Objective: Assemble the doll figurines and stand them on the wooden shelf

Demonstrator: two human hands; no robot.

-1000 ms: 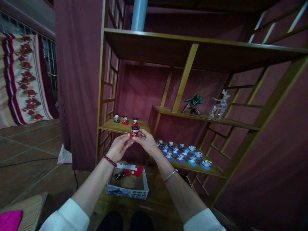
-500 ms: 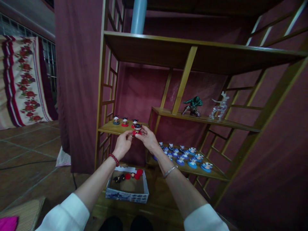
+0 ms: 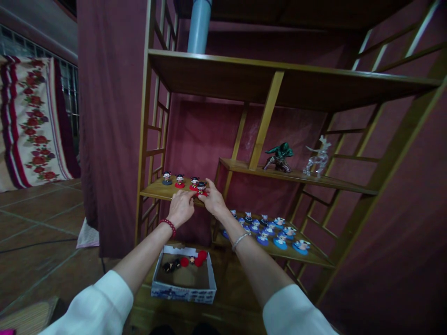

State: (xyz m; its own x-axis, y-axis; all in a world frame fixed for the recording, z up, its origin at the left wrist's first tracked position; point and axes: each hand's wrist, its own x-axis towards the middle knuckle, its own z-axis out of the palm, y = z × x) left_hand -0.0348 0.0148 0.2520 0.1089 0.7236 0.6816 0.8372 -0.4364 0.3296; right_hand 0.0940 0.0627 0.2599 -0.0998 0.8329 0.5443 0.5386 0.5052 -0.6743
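Note:
A small black-haired figurine (image 3: pixel 201 187) on a red round base is at the front edge of the left shelf (image 3: pixel 153 190). My right hand (image 3: pixel 214 203) grips it from the right, thumb in front and fingers behind. My left hand (image 3: pixel 182 205), fingers bent together, has its fingertips at the left side of the red base. Directly behind is a similar red-based figurine (image 3: pixel 194 183). Further left stand another red-based figurine (image 3: pixel 179 180) and a dark-based figurine (image 3: pixel 166 177). Whether the held base rests fully on the board is hidden by my fingers.
Below my hands, an open cardboard box (image 3: pixel 183 294) holds several red and black figurines. Blue-based figurines (image 3: pixel 280 241) crowd the lower right shelf. A green-cloaked figure (image 3: pixel 279 157) and a clear deer-like figure (image 3: pixel 318 158) stand higher. A blue cylinder (image 3: pixel 199 28) is on the upper shelf.
Both hands have moved slightly to the right with the figurine, bringing it closer to the shelf beside the others. My left hand has turned more palm-down. The view has tilted a little.

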